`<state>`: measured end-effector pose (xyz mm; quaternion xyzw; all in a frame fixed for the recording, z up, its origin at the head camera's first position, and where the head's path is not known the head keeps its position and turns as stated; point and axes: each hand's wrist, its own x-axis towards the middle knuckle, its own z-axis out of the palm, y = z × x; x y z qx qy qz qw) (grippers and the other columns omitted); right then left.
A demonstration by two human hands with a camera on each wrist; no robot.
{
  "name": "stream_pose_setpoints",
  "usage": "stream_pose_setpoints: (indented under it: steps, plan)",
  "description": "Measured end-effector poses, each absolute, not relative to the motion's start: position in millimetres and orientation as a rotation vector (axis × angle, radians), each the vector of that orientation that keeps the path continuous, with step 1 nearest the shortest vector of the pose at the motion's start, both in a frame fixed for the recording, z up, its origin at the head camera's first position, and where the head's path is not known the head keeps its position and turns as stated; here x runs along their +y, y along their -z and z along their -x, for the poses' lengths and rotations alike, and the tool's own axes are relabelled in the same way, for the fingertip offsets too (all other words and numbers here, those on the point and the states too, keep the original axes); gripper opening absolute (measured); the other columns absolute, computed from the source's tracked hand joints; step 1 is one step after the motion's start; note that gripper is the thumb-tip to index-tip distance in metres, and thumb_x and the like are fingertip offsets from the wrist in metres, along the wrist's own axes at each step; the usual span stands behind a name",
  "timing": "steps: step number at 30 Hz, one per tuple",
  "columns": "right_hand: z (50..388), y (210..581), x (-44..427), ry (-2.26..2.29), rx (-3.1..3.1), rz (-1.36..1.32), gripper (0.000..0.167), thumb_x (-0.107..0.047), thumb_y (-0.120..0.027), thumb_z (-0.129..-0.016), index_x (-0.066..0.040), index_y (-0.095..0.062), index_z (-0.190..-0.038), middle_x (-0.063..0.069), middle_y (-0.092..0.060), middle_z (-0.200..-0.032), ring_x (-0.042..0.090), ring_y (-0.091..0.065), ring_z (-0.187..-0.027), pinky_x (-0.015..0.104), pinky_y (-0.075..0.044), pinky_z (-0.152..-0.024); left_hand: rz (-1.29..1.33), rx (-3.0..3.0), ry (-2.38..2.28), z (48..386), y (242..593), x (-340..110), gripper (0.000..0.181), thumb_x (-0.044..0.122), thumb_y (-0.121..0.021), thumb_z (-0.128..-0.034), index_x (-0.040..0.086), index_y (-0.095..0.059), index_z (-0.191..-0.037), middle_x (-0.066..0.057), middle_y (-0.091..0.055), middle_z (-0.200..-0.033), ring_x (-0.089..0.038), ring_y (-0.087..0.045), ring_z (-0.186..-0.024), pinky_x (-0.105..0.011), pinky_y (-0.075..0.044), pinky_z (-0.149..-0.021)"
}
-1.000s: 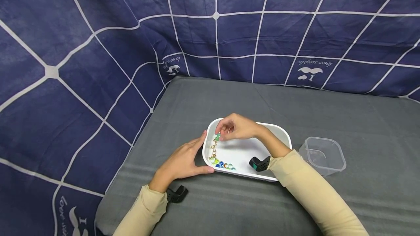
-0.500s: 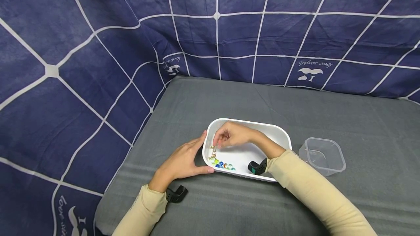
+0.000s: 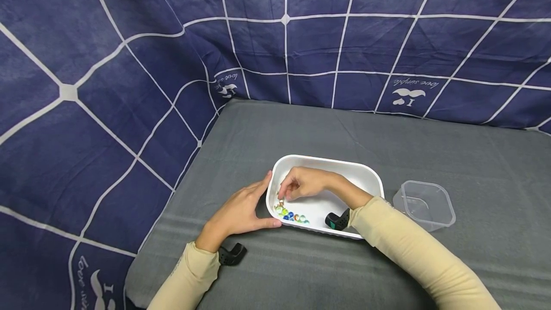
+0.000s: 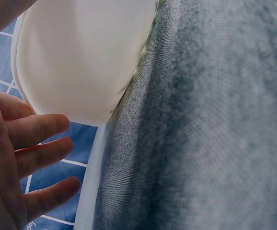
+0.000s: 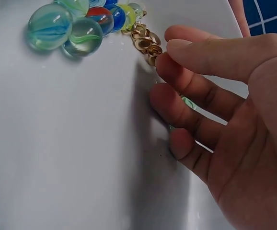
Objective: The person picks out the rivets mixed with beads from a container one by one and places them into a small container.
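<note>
A white tray (image 3: 329,159) lies on the grey cloth. My left hand (image 3: 241,210), fingers and thumb straight and spread, rests against the tray's left end. In the left wrist view its fingers (image 4: 38,132) touch the pale outer wall. My right hand (image 3: 307,182) reaches into the tray, fingers bent, the tips at small gold metal pieces (image 5: 143,40) along the left wall. Whether thumb and fingertips pinch one is hidden. Several glass marbles (image 5: 50,26), blue, orange, yellow and green, lie in the near left corner. Green glass (image 5: 188,103) shows behind the right fingers.
A clear plastic box (image 3: 430,207) stands to the right of the tray, beside the right sleeve (image 3: 413,243). Grey cloth (image 3: 275,126) covers the surface. A blue curtain with white lines (image 3: 318,44) hangs behind and at the left.
My right hand has moved toward me along the tray's left wall, from the green marbles to the gold pieces, covering part of them. The left hand has stayed in place.
</note>
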<state>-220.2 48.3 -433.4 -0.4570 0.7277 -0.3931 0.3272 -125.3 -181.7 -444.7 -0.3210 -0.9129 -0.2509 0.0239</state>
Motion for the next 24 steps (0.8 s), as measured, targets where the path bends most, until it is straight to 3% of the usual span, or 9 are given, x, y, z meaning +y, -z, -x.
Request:
stream_pose_setpoints:
  steps: [16, 24]
  plan:
    - [218.7, 434.4, 44.4, 0.943, 1.983, 1.241, 0.016, 0.006, -0.070, -0.084, 0.000, -0.077, -0.098, -0.006, -0.064, -0.071, -0.002, -0.049, -0.059, 0.017, -0.041, -0.055, 0.980, -2.839, 0.773, 125.4, 444.8, -181.6, 0.117, 0.064, -0.076, -0.0753, -0.002, -0.022, -0.155, -0.019, -0.048, -0.146, -0.029, -0.050, -0.131, -0.043, -0.042, -0.106]
    - [216.5, 437.4, 41.6, 0.929, 2.023, 1.249, 0.013, 0.002, -0.078, -0.080, -0.003, -0.076, -0.091, -0.006, -0.063, -0.064, -0.002, -0.047, -0.052, 0.016, -0.038, -0.049, 0.980, -2.837, 0.763, 125.3, 445.5, -181.6, 0.117, 0.064, -0.075, -0.0755, -0.002, -0.021, -0.155, -0.018, -0.049, -0.145, -0.029, -0.051, -0.129, -0.044, -0.043, -0.105]
